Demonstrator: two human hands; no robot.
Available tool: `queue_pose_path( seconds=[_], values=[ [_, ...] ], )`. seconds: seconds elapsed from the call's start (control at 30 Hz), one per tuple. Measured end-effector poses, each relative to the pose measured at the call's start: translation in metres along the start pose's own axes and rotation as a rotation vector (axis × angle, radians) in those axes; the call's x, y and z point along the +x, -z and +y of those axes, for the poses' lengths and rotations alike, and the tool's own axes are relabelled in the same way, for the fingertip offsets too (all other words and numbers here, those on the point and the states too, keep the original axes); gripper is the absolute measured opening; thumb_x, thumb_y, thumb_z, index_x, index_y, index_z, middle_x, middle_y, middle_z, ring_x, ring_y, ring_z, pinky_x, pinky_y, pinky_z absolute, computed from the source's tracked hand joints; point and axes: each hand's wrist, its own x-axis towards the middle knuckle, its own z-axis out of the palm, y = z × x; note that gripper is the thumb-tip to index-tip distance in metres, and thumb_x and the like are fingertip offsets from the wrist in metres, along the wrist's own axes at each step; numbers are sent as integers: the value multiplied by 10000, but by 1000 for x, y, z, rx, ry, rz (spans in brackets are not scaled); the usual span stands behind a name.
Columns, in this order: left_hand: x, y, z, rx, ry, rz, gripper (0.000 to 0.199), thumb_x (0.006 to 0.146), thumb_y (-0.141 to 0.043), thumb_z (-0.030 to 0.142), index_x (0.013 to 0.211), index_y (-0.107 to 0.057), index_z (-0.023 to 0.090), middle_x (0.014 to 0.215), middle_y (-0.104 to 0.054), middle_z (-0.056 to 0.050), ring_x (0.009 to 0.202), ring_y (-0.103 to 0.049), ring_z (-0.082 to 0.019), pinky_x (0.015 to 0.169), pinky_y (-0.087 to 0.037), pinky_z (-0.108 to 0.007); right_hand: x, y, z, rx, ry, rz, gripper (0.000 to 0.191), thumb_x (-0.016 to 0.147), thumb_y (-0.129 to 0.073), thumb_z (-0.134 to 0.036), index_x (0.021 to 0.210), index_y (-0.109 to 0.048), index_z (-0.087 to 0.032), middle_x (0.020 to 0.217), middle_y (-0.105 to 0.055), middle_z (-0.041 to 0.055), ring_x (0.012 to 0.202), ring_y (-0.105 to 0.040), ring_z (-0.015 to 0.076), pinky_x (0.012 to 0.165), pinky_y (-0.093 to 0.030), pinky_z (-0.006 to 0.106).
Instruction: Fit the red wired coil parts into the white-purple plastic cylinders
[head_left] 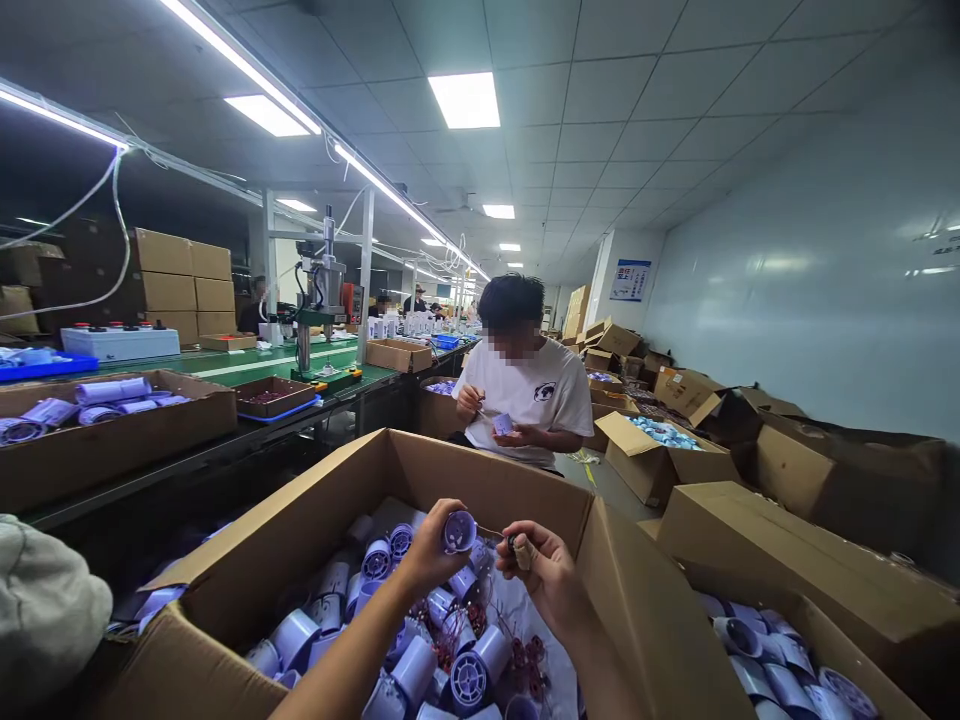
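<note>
One plastic cup (pixel 459 532) sits in the curled fingers of the left hand (pixel 429 550) above the cardboard box (pixel 300 510), where a loose grip could drop it. The right hand (pixel 555 575) pinches a dark object (pixel 514 543) that could slip if jogged.

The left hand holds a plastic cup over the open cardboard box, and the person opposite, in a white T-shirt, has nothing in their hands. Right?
Not quite: the head view shows the person opposite, in a white T-shirt, holding a similar cup. The left hand does hold a plastic cup over the open cardboard box.
</note>
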Motion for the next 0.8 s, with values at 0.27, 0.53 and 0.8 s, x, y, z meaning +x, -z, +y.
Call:
queue_pose_path(
  seconds=[0.27,0.53,0.8],
  values=[
    [-2,-3,7,-26,-26,26,379,570,-671,147,931,-592,228,1060,-604,-73,1027,-537,-258,951,-392,-405,0,-8,10,-23,-66,-47,328,564,-818,-388,727,-670,-146,637,-673,39,537,-607,126,517,-450,232],
    [-3,-4,2,76,-185,6,427,564,-664,123,970,-564,210,1014,-609,-62,976,-561,-223,876,-449,-380,1,-9,15,-24,-95,-65,348,550,-825,-399,729,-669,-145,620,-672,39,545,-616,131,522,-453,232],
    [-8,-7,6,18,-143,-32,459,625,-689,228,1022,-460,215,996,-590,-40,830,-585,-167,738,-477,-300,2,-8,16,-79,-93,-37,371,536,-823,-429,729,-658,-158,613,-654,24,541,-603,135,522,-437,245]
  ],
)
